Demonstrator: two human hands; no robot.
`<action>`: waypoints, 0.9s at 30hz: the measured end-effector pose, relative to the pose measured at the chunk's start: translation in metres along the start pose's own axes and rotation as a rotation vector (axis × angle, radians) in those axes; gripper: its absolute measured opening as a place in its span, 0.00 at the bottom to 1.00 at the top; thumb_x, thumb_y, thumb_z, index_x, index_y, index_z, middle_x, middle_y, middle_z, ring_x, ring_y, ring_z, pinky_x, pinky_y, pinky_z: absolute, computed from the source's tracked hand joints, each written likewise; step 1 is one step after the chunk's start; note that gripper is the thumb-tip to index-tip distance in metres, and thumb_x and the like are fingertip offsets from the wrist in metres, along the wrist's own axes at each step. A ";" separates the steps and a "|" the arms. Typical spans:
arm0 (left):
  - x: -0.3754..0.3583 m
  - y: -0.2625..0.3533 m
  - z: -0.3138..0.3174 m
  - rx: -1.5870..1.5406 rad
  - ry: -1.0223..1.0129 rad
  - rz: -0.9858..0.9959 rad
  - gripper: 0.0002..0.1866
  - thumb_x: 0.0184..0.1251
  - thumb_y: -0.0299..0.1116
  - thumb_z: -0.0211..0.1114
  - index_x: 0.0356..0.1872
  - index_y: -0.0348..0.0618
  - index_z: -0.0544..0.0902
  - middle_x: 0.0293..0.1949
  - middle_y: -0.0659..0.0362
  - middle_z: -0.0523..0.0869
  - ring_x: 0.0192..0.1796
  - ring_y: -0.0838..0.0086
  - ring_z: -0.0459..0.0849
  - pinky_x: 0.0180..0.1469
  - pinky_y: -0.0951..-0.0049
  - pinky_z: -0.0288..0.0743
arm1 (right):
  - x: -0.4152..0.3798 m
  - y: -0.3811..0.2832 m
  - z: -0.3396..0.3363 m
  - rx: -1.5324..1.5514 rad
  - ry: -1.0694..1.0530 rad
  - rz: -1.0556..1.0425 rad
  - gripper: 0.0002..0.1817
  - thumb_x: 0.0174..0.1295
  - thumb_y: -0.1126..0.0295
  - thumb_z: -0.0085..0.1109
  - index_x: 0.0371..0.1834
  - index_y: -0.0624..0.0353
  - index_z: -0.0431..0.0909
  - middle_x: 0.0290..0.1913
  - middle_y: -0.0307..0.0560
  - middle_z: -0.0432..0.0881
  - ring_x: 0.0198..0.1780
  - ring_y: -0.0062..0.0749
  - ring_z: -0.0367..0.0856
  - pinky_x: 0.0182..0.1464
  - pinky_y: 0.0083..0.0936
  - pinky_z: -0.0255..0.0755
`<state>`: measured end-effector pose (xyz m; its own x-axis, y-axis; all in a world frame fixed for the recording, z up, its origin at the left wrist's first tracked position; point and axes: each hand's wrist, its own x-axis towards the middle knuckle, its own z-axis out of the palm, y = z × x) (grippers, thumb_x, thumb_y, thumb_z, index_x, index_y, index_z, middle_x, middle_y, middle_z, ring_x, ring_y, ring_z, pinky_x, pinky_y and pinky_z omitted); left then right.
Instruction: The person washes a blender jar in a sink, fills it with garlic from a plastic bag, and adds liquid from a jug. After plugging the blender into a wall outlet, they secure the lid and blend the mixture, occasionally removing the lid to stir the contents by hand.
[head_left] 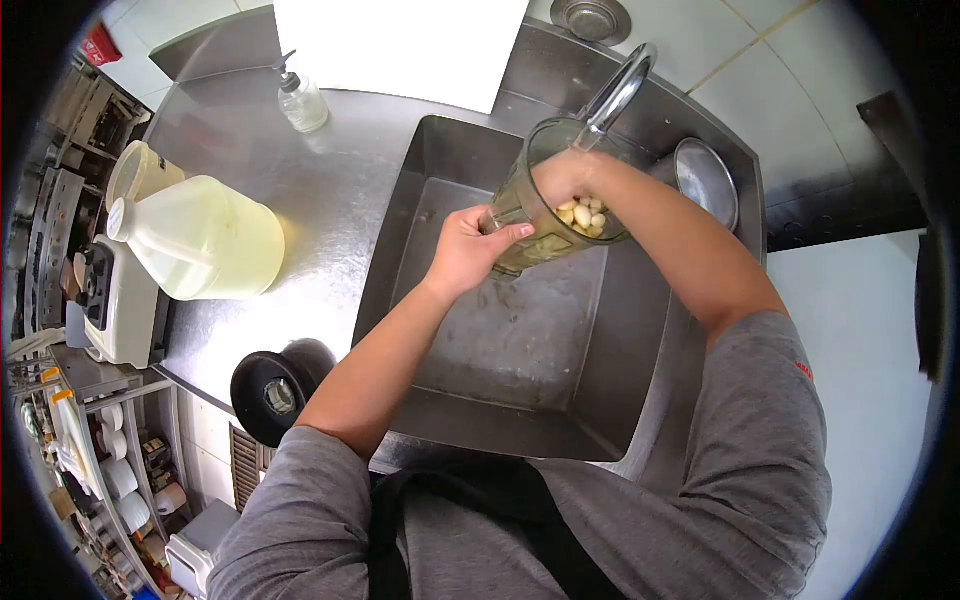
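Observation:
My left hand (474,243) is closed around the side of a clear blender jar (520,197), its thumb lying along the outside. The jar is tilted over the steel sink (520,340), with its mouth under the faucet (615,95). Pale peeled garlic cloves (583,215) show inside the jar near the rim. My right hand (563,178) reaches into the jar beside the cloves. Its fingers are down in the jar and hidden, so I cannot see whether they hold anything.
On the left counter stand a large jug of yellowish liquid (225,240), a tub (140,172), a white appliance base (122,300) and a pump bottle (302,103). A black round lid-like piece (270,398) sits near the counter's front edge. A metal bowl (708,180) leans at the sink's right.

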<state>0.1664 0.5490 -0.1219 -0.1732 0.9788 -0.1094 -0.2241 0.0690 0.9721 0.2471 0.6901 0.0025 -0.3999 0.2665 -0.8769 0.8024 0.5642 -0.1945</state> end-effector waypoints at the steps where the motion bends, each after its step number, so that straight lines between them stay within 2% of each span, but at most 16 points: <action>1: 0.000 -0.004 -0.003 -0.016 0.001 0.015 0.08 0.59 0.29 0.72 0.36 0.36 0.85 0.30 0.65 0.86 0.32 0.88 0.79 0.36 0.81 0.75 | 0.007 0.008 0.001 0.000 0.002 0.005 0.21 0.57 0.57 0.62 0.48 0.60 0.79 0.40 0.46 0.84 0.36 0.32 0.82 0.38 0.32 0.77; 3: 0.000 -0.005 -0.006 -0.035 -0.001 0.036 0.08 0.59 0.29 0.72 0.36 0.36 0.85 0.30 0.66 0.86 0.32 0.88 0.79 0.35 0.81 0.75 | 0.018 0.023 0.000 -0.063 0.294 -0.231 0.23 0.56 0.56 0.63 0.51 0.59 0.78 0.43 0.45 0.83 0.37 0.31 0.82 0.40 0.28 0.77; 5: -0.006 0.001 -0.007 -0.100 0.031 0.036 0.07 0.62 0.27 0.69 0.38 0.36 0.85 0.32 0.66 0.86 0.34 0.88 0.79 0.39 0.81 0.75 | 0.004 0.030 0.005 0.012 0.315 -0.252 0.22 0.58 0.60 0.60 0.54 0.58 0.77 0.41 0.45 0.83 0.37 0.30 0.82 0.44 0.26 0.77; 7: -0.009 0.003 -0.013 -0.070 0.047 0.049 0.07 0.62 0.27 0.69 0.38 0.36 0.85 0.32 0.65 0.86 0.34 0.87 0.79 0.40 0.81 0.75 | -0.002 0.047 0.014 0.571 0.493 -0.549 0.16 0.65 0.66 0.54 0.52 0.62 0.76 0.35 0.39 0.83 0.34 0.26 0.79 0.39 0.24 0.74; 8: -0.011 0.004 -0.015 -0.041 0.065 0.056 0.07 0.62 0.27 0.69 0.39 0.36 0.85 0.33 0.65 0.87 0.34 0.87 0.80 0.40 0.81 0.75 | 0.002 0.057 0.014 0.407 0.583 -0.530 0.12 0.67 0.73 0.50 0.50 0.63 0.77 0.34 0.37 0.82 0.34 0.23 0.78 0.40 0.23 0.73; 13: -0.015 0.000 -0.016 -0.049 0.086 0.087 0.07 0.60 0.29 0.72 0.36 0.37 0.86 0.28 0.67 0.85 0.30 0.90 0.77 0.33 0.82 0.73 | -0.011 0.050 0.051 0.481 0.848 -0.396 0.08 0.65 0.75 0.52 0.42 0.64 0.80 0.33 0.38 0.82 0.36 0.22 0.78 0.43 0.23 0.73; 15: -0.018 -0.003 -0.015 -0.056 0.079 0.080 0.07 0.60 0.29 0.72 0.35 0.37 0.86 0.28 0.68 0.85 0.29 0.90 0.76 0.32 0.83 0.72 | -0.009 0.058 0.071 0.083 1.394 -0.547 0.07 0.63 0.75 0.52 0.40 0.62 0.80 0.36 0.43 0.83 0.37 0.29 0.81 0.43 0.27 0.72; 16: -0.019 -0.004 -0.014 -0.061 0.093 0.080 0.07 0.60 0.29 0.72 0.35 0.37 0.86 0.27 0.68 0.84 0.29 0.90 0.75 0.31 0.83 0.71 | -0.013 0.058 0.081 0.002 1.593 -0.563 0.06 0.63 0.76 0.52 0.38 0.63 0.79 0.38 0.46 0.81 0.40 0.32 0.79 0.47 0.28 0.71; 17: -0.019 -0.005 -0.014 -0.067 0.111 0.084 0.07 0.60 0.29 0.72 0.34 0.37 0.86 0.26 0.69 0.84 0.28 0.91 0.75 0.31 0.83 0.71 | -0.012 0.061 0.095 -0.006 1.597 -0.565 0.06 0.63 0.76 0.52 0.38 0.63 0.79 0.38 0.46 0.81 0.40 0.32 0.79 0.47 0.28 0.71; 19: -0.021 -0.003 -0.012 -0.043 0.115 0.058 0.08 0.61 0.28 0.70 0.38 0.36 0.85 0.28 0.68 0.84 0.30 0.90 0.76 0.34 0.82 0.72 | 0.003 0.068 0.134 0.578 2.021 -0.378 0.06 0.66 0.75 0.52 0.37 0.63 0.79 0.40 0.45 0.79 0.41 0.30 0.77 0.48 0.28 0.70; 21: -0.021 -0.005 -0.008 -0.016 0.115 0.031 0.09 0.63 0.28 0.69 0.42 0.36 0.85 0.31 0.67 0.85 0.33 0.88 0.77 0.38 0.81 0.73 | 0.032 0.072 0.184 1.361 1.817 -0.339 0.09 0.70 0.71 0.50 0.37 0.64 0.78 0.34 0.41 0.77 0.38 0.27 0.75 0.47 0.26 0.70; 23: -0.021 -0.013 -0.001 0.031 0.133 0.067 0.07 0.63 0.29 0.69 0.39 0.36 0.85 0.28 0.69 0.83 0.30 0.89 0.75 0.34 0.83 0.70 | 0.030 0.049 0.220 1.435 1.395 -0.393 0.15 0.74 0.63 0.46 0.37 0.64 0.78 0.33 0.39 0.78 0.38 0.23 0.74 0.47 0.24 0.69; 24: -0.023 -0.017 0.004 0.034 0.123 0.068 0.07 0.63 0.29 0.69 0.39 0.36 0.85 0.28 0.69 0.83 0.30 0.89 0.75 0.34 0.83 0.70 | 0.030 0.028 0.224 1.424 1.311 -0.420 0.18 0.74 0.60 0.45 0.37 0.63 0.78 0.33 0.40 0.78 0.38 0.24 0.75 0.47 0.24 0.69; 25: -0.027 -0.021 0.010 0.088 0.153 0.084 0.08 0.61 0.30 0.70 0.29 0.37 0.80 0.22 0.68 0.80 0.26 0.89 0.71 0.28 0.80 0.66 | 0.030 0.009 0.226 1.413 1.225 -0.444 0.21 0.75 0.56 0.43 0.38 0.63 0.79 0.33 0.41 0.79 0.38 0.24 0.75 0.47 0.23 0.69; 26: -0.032 -0.025 0.016 0.142 0.185 0.102 0.15 0.59 0.31 0.72 0.19 0.38 0.76 0.16 0.68 0.77 0.22 0.88 0.68 0.22 0.77 0.63 | 0.032 0.004 0.227 1.420 1.232 -0.440 0.21 0.75 0.56 0.43 0.38 0.63 0.79 0.33 0.41 0.79 0.38 0.24 0.75 0.47 0.23 0.69; 27: -0.038 -0.031 0.021 0.146 0.178 0.105 0.15 0.59 0.31 0.72 0.19 0.38 0.76 0.16 0.68 0.77 0.22 0.88 0.68 0.22 0.77 0.63 | 0.034 0.002 0.225 1.463 1.140 -0.474 0.22 0.74 0.54 0.43 0.38 0.63 0.79 0.34 0.41 0.80 0.39 0.25 0.76 0.48 0.24 0.70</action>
<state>0.2003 0.5137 -0.1435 -0.3571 0.9336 -0.0280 -0.0572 0.0081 0.9983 0.3349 0.5239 -0.1264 -0.2371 0.9659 -0.1045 0.0046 -0.1064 -0.9943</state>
